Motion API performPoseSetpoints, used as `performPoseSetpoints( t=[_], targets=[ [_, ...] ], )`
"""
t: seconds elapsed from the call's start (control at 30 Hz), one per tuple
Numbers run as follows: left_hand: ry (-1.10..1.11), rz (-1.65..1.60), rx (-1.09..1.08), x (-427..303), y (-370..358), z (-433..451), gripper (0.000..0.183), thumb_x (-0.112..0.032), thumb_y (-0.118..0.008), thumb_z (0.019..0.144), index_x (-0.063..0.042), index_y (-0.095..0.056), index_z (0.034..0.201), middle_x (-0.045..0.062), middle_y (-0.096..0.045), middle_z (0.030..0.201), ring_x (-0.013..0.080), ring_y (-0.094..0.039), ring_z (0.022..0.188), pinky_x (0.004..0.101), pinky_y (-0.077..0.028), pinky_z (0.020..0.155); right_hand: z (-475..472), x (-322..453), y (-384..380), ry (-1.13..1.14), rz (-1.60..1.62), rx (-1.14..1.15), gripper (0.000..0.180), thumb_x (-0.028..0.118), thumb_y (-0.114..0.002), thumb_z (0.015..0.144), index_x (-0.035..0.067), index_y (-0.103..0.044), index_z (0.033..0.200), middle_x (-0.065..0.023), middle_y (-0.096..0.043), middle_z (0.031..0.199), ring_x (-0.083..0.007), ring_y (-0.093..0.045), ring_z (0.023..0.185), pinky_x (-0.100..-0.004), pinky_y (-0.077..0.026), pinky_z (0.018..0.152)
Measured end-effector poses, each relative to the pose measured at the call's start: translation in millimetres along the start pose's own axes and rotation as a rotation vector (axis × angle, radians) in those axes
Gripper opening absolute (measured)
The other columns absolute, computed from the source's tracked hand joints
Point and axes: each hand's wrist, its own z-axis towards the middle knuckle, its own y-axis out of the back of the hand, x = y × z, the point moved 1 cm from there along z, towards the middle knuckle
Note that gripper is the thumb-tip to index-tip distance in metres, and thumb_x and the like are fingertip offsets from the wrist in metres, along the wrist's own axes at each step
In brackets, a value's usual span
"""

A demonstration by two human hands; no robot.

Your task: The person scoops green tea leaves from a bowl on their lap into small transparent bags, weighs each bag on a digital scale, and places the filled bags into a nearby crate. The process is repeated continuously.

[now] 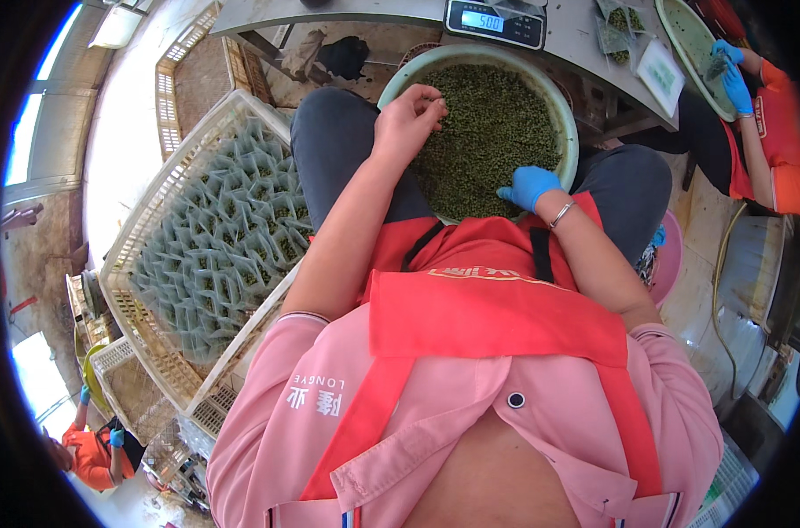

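Note:
A round pale green basin [569, 142] sits between my knees, filled with small green berries [486, 125] that look like peppercorns. My bare left hand [411, 122] hovers over the basin's left side. Its fingers are curled towards the thumb, and whether anything is pinched between them is not visible. On the right, my right hand [531, 188] wears a blue glove and rests at the near right of the berries, thumb pointing left. Its curled fingers are partly hidden, so I cannot tell if they hold berries. Beyond the basin, a digital scale [496, 25] with a lit display stands on a metal table [373, 9].
Left of me, a cream plastic crate [119, 264] holds many clear bags [228, 244] with green berries inside. More filled bags [619, 30] lie on the table. A co-worker's gloved hands [733, 76] are at another basin [694, 56]. A pink tub [669, 257] stands behind my right knee.

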Motion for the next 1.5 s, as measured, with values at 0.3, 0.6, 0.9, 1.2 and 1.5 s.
performPoseSetpoints(
  t=[0.3, 0.6, 0.9, 1.2, 1.5],
  targets=[
    [-0.030, 0.268, 0.037, -6.8, -5.1, 1.3, 0.023, -0.019, -0.059, 0.084, -0.004, -0.059, 0.102, 0.005, -0.068, 0.083, 0.0103, -0.063, 0.066, 0.0231, -0.047, 0.061, 24.1, 23.2, -49.2, 0.081, 0.252, -0.175, 0.038, 0.033, -0.067, 0.072, 0.001, -0.062, 0.092, -0.0207, -0.063, 0.093, -0.0373, -0.060, 0.089, -0.0442, -0.048, 0.079],
    [-0.107, 0.264, 0.340, 22.8, -17.6, -5.0, 0.046, -0.014, -0.065, 0.078, -0.007, -0.048, 0.121, 0.012, -0.060, 0.109, 0.0143, -0.063, 0.071, 0.0273, -0.050, 0.065, 28.7, 12.3, 18.8, 0.141, 1.537, -0.164, 0.024, 0.004, -0.059, 0.081, 0.004, -0.058, 0.105, -0.0055, -0.060, 0.095, -0.0168, -0.060, 0.081, -0.0304, -0.053, 0.066],
    [0.228, -0.285, 0.541, 2.4, -33.1, -9.1, 0.042, -0.011, -0.060, 0.082, 0.005, -0.047, 0.118, 0.014, -0.063, 0.091, 0.0143, -0.062, 0.067, 0.0250, -0.051, 0.062, 0.2, 16.8, 47.7, 0.248, 1.538, -0.320, 0.027, 0.007, -0.063, 0.080, 0.006, -0.058, 0.107, -0.0037, -0.062, 0.098, -0.0150, -0.061, 0.084, -0.0283, -0.053, 0.067],
    [0.025, -0.200, 0.396, -1.9, -31.0, -11.2, 0.042, -0.016, -0.066, 0.081, 0.007, -0.052, 0.114, 0.016, -0.060, 0.106, 0.0109, -0.058, 0.056, 0.0218, -0.050, 0.050, -6.4, 2.3, 57.3, 0.233, 1.856, -0.215, 0.024, 0.015, -0.061, 0.084, 0.008, -0.061, 0.106, -0.0024, -0.063, 0.099, -0.0134, -0.061, 0.084, -0.0308, -0.053, 0.070],
    [0.145, -0.431, 0.399, 3.4, -38.5, -12.7, 0.033, -0.018, -0.059, 0.086, 0.004, -0.052, 0.108, 0.009, -0.065, 0.082, 0.0101, -0.054, 0.049, 0.0206, -0.045, 0.049, 10.5, 23.5, 43.9, 0.403, 1.375, -0.663, 0.022, 0.013, -0.064, 0.081, 0.001, -0.063, 0.099, -0.0069, -0.064, 0.093, -0.0138, -0.060, 0.085, -0.0257, -0.047, 0.076]
  ],
)
